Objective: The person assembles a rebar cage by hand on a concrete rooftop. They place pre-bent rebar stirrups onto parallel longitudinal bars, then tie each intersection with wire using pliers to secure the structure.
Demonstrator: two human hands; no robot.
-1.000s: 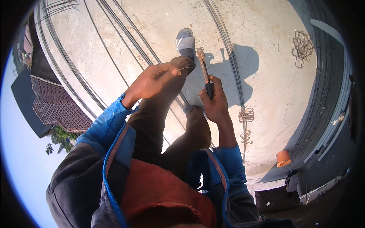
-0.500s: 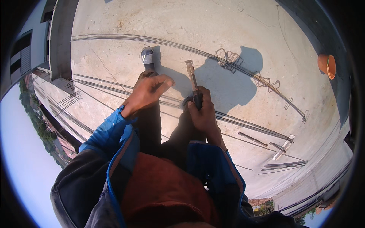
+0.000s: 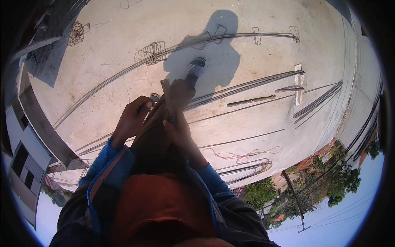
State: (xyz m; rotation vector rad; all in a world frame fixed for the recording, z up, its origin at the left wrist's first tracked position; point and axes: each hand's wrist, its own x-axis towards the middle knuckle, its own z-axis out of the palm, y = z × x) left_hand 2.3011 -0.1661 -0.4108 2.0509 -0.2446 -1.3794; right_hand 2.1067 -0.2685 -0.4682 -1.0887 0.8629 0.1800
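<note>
My right hand (image 3: 177, 131) is wrapped round the dark grip of a hand tool with a blunt metal head (image 3: 165, 85). It points away from me, in front of my dark trousers, and its exact kind is unclear. Left of it, my left hand (image 3: 131, 120) has its fingers curled in against the thumb, apart from the tool. Whatever those fingers may hold is hidden in shade. One shoe (image 3: 196, 67) stands ahead on the concrete, while the other (image 3: 155, 97) shows partly behind my left fingers.
Long steel bars (image 3: 103, 84) with bent wire-like stirrups (image 3: 151, 53) cross the concrete floor (image 3: 251, 61). More bars (image 3: 247, 85) rest on a pale strip (image 3: 298, 96) at right. Coiled reddish cord (image 3: 242, 156) lies nearer. A low wall (image 3: 45, 123) edges the left side.
My view has swung to the right, and one foot has stepped forward. Both hands have come closer together, the right still gripping the tool.
</note>
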